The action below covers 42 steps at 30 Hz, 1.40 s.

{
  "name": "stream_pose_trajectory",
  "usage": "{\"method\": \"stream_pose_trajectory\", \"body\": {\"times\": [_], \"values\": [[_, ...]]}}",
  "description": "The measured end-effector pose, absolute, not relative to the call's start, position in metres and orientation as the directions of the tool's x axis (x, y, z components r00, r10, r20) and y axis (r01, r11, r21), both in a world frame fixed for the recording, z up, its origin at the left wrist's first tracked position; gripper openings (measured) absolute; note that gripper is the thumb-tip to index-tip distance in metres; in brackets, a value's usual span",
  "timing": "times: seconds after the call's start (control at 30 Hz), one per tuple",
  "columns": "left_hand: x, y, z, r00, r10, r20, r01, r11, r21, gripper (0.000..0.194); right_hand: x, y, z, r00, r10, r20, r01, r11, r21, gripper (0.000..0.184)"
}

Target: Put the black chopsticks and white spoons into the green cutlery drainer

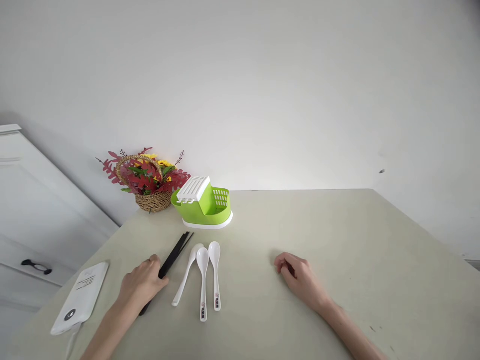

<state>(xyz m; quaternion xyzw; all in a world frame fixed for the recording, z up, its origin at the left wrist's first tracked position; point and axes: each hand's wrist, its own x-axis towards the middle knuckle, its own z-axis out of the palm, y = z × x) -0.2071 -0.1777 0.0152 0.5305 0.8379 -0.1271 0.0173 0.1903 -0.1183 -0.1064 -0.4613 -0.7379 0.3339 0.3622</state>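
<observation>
My left hand is closed around a bundle of black chopsticks, which lie slantwise at the table's left; the tips fan apart slightly at the far end. Just right of them are three white spoons, bowls pointing away from me. Two show printed labels on their handles, and the leftmost lies turned over at an angle. Behind the spoons stands a green cutlery holder with a white slotted top and white base. My right hand rests on the table, fingers curled in loosely, with nothing visible in them.
A woven basket of red and yellow artificial flowers stands at the back left, against the holder. A white rectangular device with a cable lies by the left edge. Beyond that is a white cabinet. A wall borders the table behind.
</observation>
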Motion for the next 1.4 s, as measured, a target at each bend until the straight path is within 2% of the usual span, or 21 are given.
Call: {"method": "stream_pose_trajectory", "body": {"times": [0.17, 0.33, 0.47, 0.53, 0.67, 0.73, 0.83, 0.93, 1.0, 1.07, 1.23, 1.4], "values": [[-0.21, -0.173, 0.01, -0.419, 0.886, -0.199, 0.895, 0.365, -0.257, 0.024, 0.19, -0.118, -0.108, -0.313, 0.923, 0.225, 0.441, 0.351, -0.826, 0.02], [-0.224, -0.183, -0.009, -0.356, 0.912, -0.203, 0.927, 0.316, -0.203, 0.042, 0.189, -0.118, -0.106, -0.311, 0.927, 0.212, 0.438, 0.337, -0.833, 0.02], [-0.235, -0.2, -0.025, -0.351, 0.925, -0.146, 0.936, 0.349, -0.036, 0.045, 0.189, -0.118, -0.104, -0.316, 0.925, 0.21, 0.434, 0.338, -0.835, 0.021], [-0.233, -0.209, -0.026, -0.35, 0.934, -0.07, 0.934, 0.353, 0.053, 0.04, 0.189, -0.118, -0.105, -0.316, 0.926, 0.206, 0.433, 0.334, -0.837, 0.021], [-0.205, -0.223, -0.011, -0.33, 0.942, 0.059, 0.936, 0.318, 0.15, 0.027, 0.19, -0.118, -0.105, -0.318, 0.927, 0.199, 0.422, 0.327, -0.846, 0.02], [-0.179, -0.227, 0.001, -0.296, 0.955, 0.033, 0.932, 0.281, 0.228, 0.033, 0.189, -0.117, -0.105, -0.31, 0.931, 0.194, 0.407, 0.315, -0.857, 0.02], [-0.132, -0.23, 0.011, -0.228, 0.969, -0.094, 0.906, 0.246, 0.345, 0.042, 0.19, -0.117, -0.104, -0.283, 0.946, 0.161, 0.363, 0.261, -0.895, 0.019], [-0.084, -0.227, 0.003, -0.06, 0.986, -0.152, 0.902, 0.119, 0.415, 0.038, 0.192, -0.115, -0.104, -0.243, 0.963, 0.113, 0.282, 0.182, -0.942, 0.019], [-0.057, -0.222, -0.009, 0.044, 0.979, -0.2, 0.921, 0.038, 0.388, 0.034, 0.195, -0.112, -0.105, -0.201, 0.974, 0.107, 0.234, 0.154, -0.96, 0.019], [-0.034, -0.216, -0.021, 0.1, 0.967, -0.236, 0.956, -0.028, 0.293, 0.032, 0.198, -0.109, -0.106, -0.136, 0.985, 0.111, 0.203, 0.137, -0.97, 0.018], [0.0, -0.202, -0.037, 0.061, 0.968, -0.242, 0.998, -0.057, 0.021, 0.036, 0.206, -0.103, -0.104, 0.058, 0.994, 0.093, 0.132, 0.085, -0.988, 0.012], [0.013, -0.199, -0.038, 0.04, 0.975, -0.219, 0.996, -0.057, -0.069, 0.048, 0.208, -0.101, -0.102, 0.093, 0.994, 0.049, 0.068, 0.043, -0.997, 0.011]]}}
